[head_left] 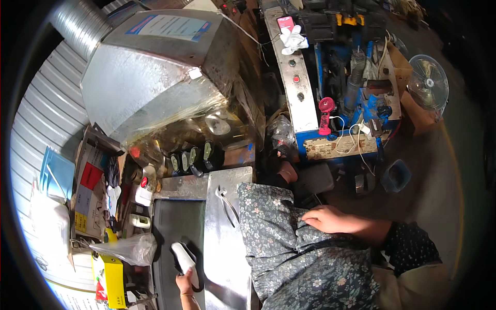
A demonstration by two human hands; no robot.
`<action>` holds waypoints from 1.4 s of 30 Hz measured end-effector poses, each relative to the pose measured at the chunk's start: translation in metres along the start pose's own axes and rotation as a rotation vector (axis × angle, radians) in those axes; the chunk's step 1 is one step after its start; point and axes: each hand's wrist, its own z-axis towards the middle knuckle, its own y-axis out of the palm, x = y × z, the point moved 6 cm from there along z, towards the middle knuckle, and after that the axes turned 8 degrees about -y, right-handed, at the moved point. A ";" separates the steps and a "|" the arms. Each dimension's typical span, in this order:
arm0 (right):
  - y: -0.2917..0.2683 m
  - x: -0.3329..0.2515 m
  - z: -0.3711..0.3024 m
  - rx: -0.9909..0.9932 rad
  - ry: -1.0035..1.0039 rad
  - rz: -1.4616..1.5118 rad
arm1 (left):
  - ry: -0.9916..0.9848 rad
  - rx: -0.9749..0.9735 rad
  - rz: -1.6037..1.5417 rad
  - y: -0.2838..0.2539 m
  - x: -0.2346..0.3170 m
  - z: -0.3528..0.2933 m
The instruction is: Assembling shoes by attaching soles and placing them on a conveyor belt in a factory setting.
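White shoe [182,254] in left hand [184,283], over dark grey surface [178,219]

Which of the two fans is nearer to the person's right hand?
The small pink fan with a handle. The other, farther from the right hand, is a much larger fan with a round, see-through cage.

Workshop with control panel [298,89], pliers [223,197]
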 end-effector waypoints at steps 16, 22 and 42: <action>-0.019 -0.177 0.065 0.128 -0.604 -0.194 | 0.540 -0.907 -0.669 0.245 0.183 -0.261; -0.060 -0.190 0.061 0.111 -0.631 -0.212 | 0.142 -0.897 -0.634 0.282 0.208 -0.276; 0.039 -0.026 0.034 -0.027 0.781 1.282 | 0.558 -0.608 -0.395 0.264 0.193 -0.234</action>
